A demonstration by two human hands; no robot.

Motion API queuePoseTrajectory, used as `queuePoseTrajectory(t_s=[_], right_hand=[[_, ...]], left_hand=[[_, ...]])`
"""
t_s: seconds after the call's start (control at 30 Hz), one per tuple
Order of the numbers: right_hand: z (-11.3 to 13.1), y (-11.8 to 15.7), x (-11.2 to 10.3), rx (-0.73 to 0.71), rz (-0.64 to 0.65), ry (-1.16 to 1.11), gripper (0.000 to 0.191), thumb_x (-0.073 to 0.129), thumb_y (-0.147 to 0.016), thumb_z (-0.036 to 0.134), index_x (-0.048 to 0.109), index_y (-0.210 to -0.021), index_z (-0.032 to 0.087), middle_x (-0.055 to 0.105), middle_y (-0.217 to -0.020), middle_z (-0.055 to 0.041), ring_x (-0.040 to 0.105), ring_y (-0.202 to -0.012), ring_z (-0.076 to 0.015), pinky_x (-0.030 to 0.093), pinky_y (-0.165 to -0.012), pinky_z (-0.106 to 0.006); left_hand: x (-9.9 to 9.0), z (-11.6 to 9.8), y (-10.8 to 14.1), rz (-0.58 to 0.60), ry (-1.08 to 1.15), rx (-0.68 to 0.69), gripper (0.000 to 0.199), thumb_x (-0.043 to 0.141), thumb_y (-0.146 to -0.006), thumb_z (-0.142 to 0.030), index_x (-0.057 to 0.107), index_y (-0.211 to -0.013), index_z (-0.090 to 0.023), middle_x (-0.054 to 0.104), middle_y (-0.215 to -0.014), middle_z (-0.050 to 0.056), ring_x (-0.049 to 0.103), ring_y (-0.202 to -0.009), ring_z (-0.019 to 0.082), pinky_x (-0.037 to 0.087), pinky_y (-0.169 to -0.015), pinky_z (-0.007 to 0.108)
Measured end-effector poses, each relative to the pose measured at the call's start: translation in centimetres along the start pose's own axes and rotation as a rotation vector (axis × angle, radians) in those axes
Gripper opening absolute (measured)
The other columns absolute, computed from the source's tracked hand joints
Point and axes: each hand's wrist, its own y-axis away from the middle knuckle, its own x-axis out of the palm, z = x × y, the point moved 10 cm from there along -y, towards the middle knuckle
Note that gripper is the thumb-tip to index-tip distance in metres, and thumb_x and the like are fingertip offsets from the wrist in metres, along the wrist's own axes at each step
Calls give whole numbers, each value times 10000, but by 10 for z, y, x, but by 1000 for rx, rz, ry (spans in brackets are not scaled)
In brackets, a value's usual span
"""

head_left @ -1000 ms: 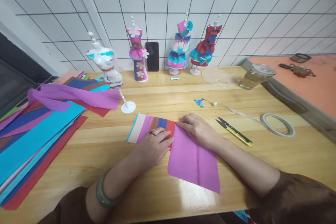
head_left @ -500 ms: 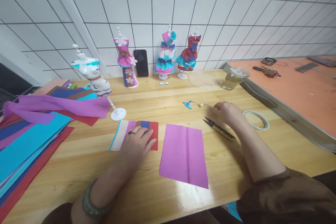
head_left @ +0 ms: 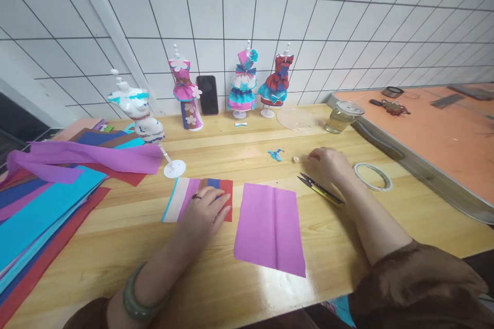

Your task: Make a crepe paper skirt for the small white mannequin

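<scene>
My left hand [head_left: 204,211], wearing a ring and a bangle, lies with its fingers stretched over a fan of crepe paper pieces [head_left: 175,203] in white, purple, brown, blue and red stripes. Beside it, a creased purple paper sheet [head_left: 266,229] lies flat. My right hand [head_left: 330,162] rests on the table with its fingers drawn together; whether they hold anything is hidden. Just left of its fingertips is a tiny whitish bit [head_left: 295,159], and farther left a small blue tangled scrap [head_left: 276,154]. Black and yellow thread snips [head_left: 322,190] lie below that hand.
A bare white dress form [head_left: 144,118] stands at left by stacked coloured paper [head_left: 50,205]. Along the tiled wall are three dressed forms [head_left: 243,85] and a phone [head_left: 207,95]. At right are a lidded cup [head_left: 341,118], a tape roll [head_left: 373,177] and a raised orange surface [head_left: 428,139].
My right hand has shifted slightly left and lower against the table, closer to the whitish bit. My left hand stays on the striped paper. The view has tilted a little.
</scene>
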Motion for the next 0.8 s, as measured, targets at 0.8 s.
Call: queuePoseTrajectory(t_s=[0.8], right_hand=[[220,109,-60,-1127,-255,-397,305,354,-906,106,517,-1163,129,632,-1004,-120,515,-954,-230,408,-765,-413]], left_hand=[[45,16,12,75,1393,-747,375,626,-736,-323,565,-1041,-114,669,-969,112,631,-849,170,497,-735,295]])
